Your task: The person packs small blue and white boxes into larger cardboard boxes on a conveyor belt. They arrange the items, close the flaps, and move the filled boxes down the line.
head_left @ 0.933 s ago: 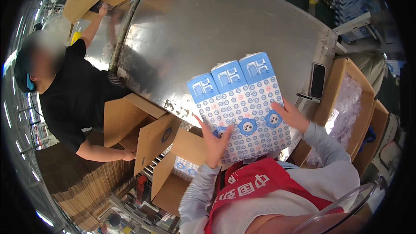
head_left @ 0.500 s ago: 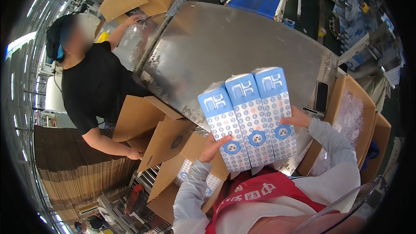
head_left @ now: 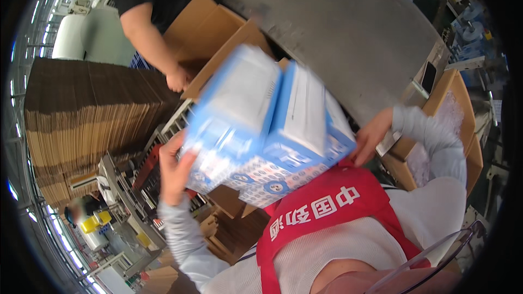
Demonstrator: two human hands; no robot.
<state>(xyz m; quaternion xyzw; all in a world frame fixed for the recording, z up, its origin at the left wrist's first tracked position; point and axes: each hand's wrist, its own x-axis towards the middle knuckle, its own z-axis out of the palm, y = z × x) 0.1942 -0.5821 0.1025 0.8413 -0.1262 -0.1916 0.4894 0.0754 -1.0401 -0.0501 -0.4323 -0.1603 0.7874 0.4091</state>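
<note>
A row of three blue-and-white soft packs [head_left: 305,114], which look like tissue packs, is held between my two hands. They are tilted and smeared by motion, with their pale sides facing up and the patterned faces toward my body. My left hand [head_left: 174,169] presses on the left end of the row, thumb and fingers bent around its edge. Against the right end sits my right hand [head_left: 373,136], its fingertips partly hidden by the packs. Under and behind the row, an open cardboard carton [head_left: 248,41] is largely covered from sight.
Across the carton, a co-worker's hand [head_left: 177,79] is at its flap. A tall stack of flat cardboard [head_left: 92,125] stands at the left. A metal table [head_left: 348,38] extends at the back; a phone [head_left: 429,79] lies at its right, near a box of clear plastic wrap [head_left: 449,117].
The packs have swung left and tipped over from upright, both hands still on them. My view has turned, and the co-worker's head has left the picture.
</note>
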